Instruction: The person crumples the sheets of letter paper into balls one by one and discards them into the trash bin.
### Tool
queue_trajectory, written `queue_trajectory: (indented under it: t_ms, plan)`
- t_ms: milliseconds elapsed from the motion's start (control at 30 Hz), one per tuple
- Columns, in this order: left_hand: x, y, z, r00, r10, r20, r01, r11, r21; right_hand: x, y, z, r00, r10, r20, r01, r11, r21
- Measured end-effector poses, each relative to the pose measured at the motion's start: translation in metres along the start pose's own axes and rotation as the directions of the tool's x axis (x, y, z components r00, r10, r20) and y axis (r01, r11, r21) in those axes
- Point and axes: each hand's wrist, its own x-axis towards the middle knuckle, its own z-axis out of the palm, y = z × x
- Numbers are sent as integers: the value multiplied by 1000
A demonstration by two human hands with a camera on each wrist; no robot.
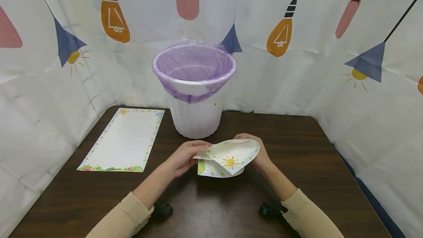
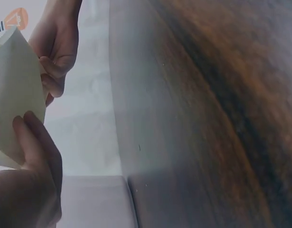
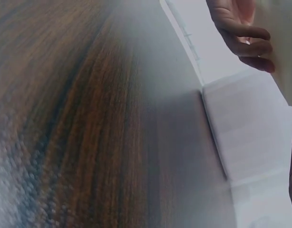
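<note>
While a second flat sheet with the same leafy border lies on the far left of the dark wooden table, the person's left hand pinches the left edge of a sun-printed sheet of paper, fingers curled round it; the paper, bent over on itself and lifted just above the table's near middle, sits between both hands; the right hand curls round its right edge from behind, thumb hidden; beyond stands a white bin with a purple liner, close to the paper. Judging from the loose curl, a clean fold would want the corners matched before any crease is pressed; firm, even pinches should stop the sheet slipping.
</note>
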Motion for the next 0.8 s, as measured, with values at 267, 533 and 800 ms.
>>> queue_trajectory:
  t_ms: [267,533,800]
  plan:
    - [2,-6,4,998,-19,-52,24,995,93,0,1,1,1000,21,-18,-21,1000,22]
    - [3,-4,6,987,64,-147,-48,992,113,2,2,-1,990,121,-67,-121,993,7]
    - [4,-3,4,942,120,-312,-68,983,172,0,4,-6,984,147,100,-153,987,50]
